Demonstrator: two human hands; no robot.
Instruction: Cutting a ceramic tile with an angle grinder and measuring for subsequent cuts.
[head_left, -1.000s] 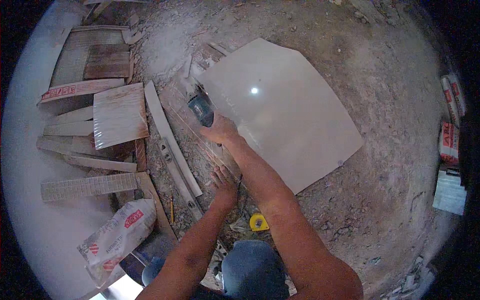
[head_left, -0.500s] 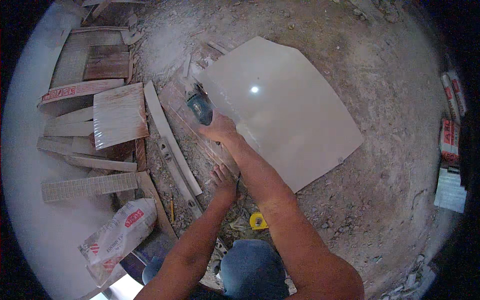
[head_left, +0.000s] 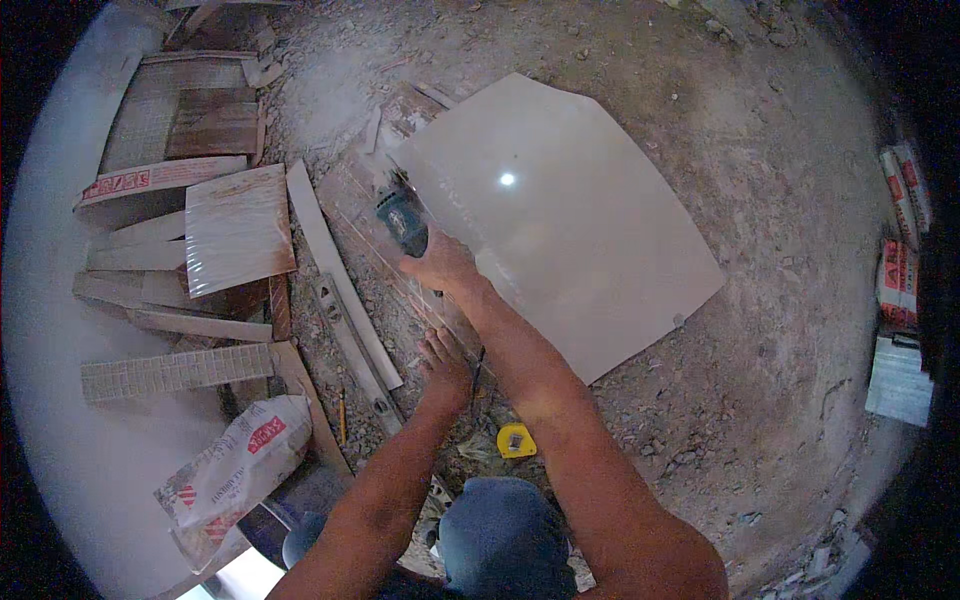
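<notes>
My right hand (head_left: 442, 260) grips a dark green angle grinder (head_left: 402, 217). The tool's head rests at the left edge of a large, glossy pale tile (head_left: 590, 220), with whitish dust around it and a pale scored line along that side of the tile. A reddish-brown board or strip (head_left: 355, 195) lies under and beside the grinder. My left hand (head_left: 443, 368) lies with fingers spread on the strip, lower than the grinder and just left of my right forearm. A metal spirit level (head_left: 336, 312) and a yellow tape measure (head_left: 516, 441) lie nearby.
Offcuts, a long pale strip (head_left: 306, 205) and stacked tiles (head_left: 238, 230) are on the left, with a pencil (head_left: 342, 418) and a white sack (head_left: 235, 465). Bags (head_left: 897, 280) and a pale block (head_left: 895, 380) sit at the right rim of the dusty, rubble-strewn floor (head_left: 750, 150).
The grinder and both hands stay in almost the same place, with only slight shifts. My left fingertips have moved a little up the strip.
</notes>
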